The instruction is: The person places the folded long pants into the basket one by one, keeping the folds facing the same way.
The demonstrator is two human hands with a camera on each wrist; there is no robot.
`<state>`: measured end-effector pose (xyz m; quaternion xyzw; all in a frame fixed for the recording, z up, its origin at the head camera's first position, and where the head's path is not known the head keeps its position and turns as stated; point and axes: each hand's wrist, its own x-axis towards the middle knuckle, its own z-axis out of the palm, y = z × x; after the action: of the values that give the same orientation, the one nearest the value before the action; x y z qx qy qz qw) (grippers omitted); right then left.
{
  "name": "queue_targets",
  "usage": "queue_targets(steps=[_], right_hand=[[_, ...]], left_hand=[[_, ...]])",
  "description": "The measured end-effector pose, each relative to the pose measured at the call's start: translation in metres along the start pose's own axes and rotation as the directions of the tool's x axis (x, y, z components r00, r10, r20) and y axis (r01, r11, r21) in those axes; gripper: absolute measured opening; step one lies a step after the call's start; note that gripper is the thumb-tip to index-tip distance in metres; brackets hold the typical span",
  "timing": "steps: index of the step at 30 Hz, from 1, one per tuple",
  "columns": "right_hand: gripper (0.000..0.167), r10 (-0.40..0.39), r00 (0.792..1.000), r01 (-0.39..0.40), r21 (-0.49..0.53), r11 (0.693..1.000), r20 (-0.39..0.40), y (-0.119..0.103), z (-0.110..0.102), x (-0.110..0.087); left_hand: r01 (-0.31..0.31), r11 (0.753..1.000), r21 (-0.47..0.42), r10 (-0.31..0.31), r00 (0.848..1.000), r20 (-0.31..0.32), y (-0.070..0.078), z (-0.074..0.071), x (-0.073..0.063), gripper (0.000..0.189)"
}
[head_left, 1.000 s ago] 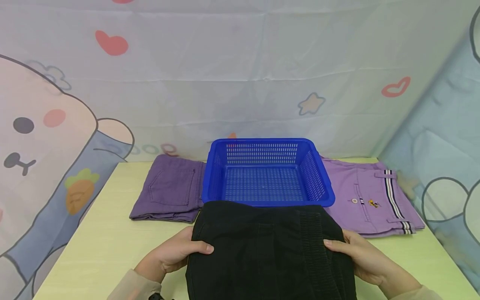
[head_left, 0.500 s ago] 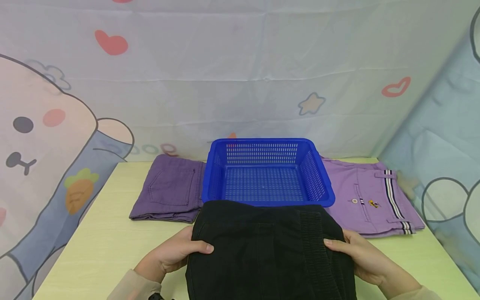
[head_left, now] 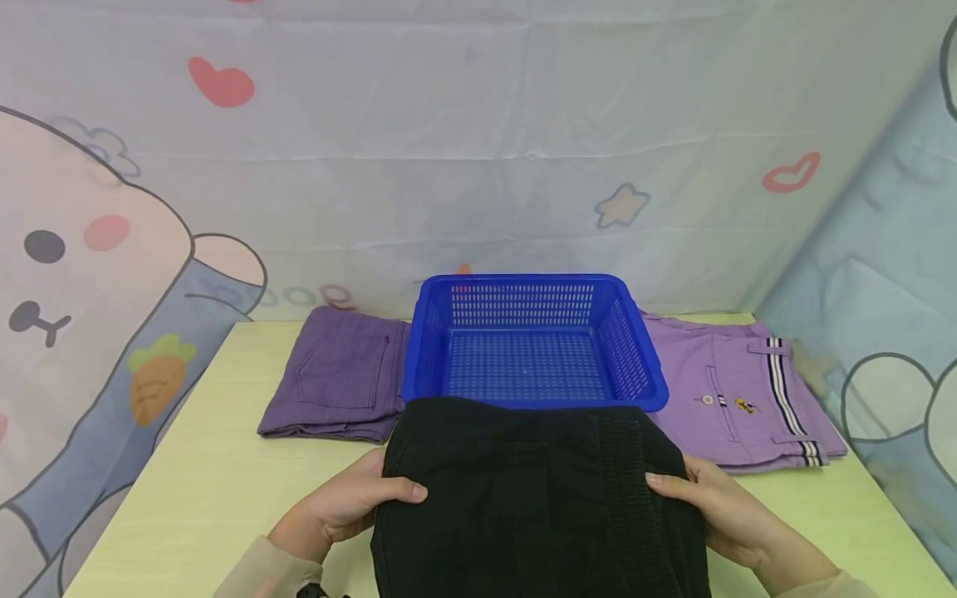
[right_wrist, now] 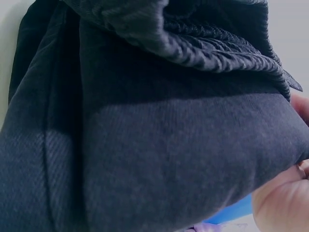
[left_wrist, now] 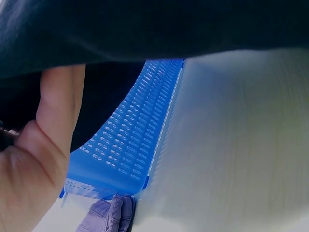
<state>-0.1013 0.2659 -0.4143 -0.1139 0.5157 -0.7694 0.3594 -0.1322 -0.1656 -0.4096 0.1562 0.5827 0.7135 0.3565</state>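
Folded black trousers point(head_left: 516, 498) with a ribbed elastic waistband are held up in front of the basket in the head view. My left hand point(head_left: 345, 502) grips their left edge, thumb on top and fingers beneath. On the opposite edge, near the waistband, my right hand point(head_left: 736, 511) pinches the cloth the same way. The left wrist view shows a finger of the left hand point(left_wrist: 55, 121) under the dark fabric. Layers of the folded black trousers point(right_wrist: 183, 159) fill most of the right wrist view, with part of the right hand point(right_wrist: 285, 203) at its right side.
A blue plastic basket point(head_left: 648, 357) with nothing in it stands just beyond the trousers. Folded dark purple trousers point(head_left: 340, 374) lie left of it, and folded light purple trousers point(head_left: 688, 390) with a striped waistband lie right. A printed cloth backdrop point(head_left: 449, 166) closes off the table's point(head_left: 194, 498) back.
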Motion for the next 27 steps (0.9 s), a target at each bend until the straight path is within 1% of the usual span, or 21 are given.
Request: queue_targets(steps=[7,13,17,27], right_hand=[[0.030,0.001,1.000,-0.001,-0.032,0.999,-0.023,-0.0009,-0.0001,0.0003],[0.028,0.008,0.998,-0.013,-0.081,0.997,-0.065,-0.0012,-0.0008,0.0003],[0.028,0.008,0.997,-0.016,-0.092,0.996,-0.082,-0.0011,-0.0007,0.0003],[0.029,-0.021,0.998,0.018,-0.067,0.998,-0.058,-0.0003,0.0011,0.0006]], left_hand=[[0.003,1.000,0.004,-0.003,1.000,-0.006,0.0012,0.0007,0.0001,0.060],[0.005,1.000,0.010,-0.005,1.000,-0.009,0.0021,0.0010,0.0007,0.061],[0.003,1.000,0.014,-0.003,1.000,-0.014,0.0026,0.0016,0.0007,0.061],[-0.005,1.000,0.006,0.005,1.000,-0.022,0.0037,0.0032,0.0005,0.068]])
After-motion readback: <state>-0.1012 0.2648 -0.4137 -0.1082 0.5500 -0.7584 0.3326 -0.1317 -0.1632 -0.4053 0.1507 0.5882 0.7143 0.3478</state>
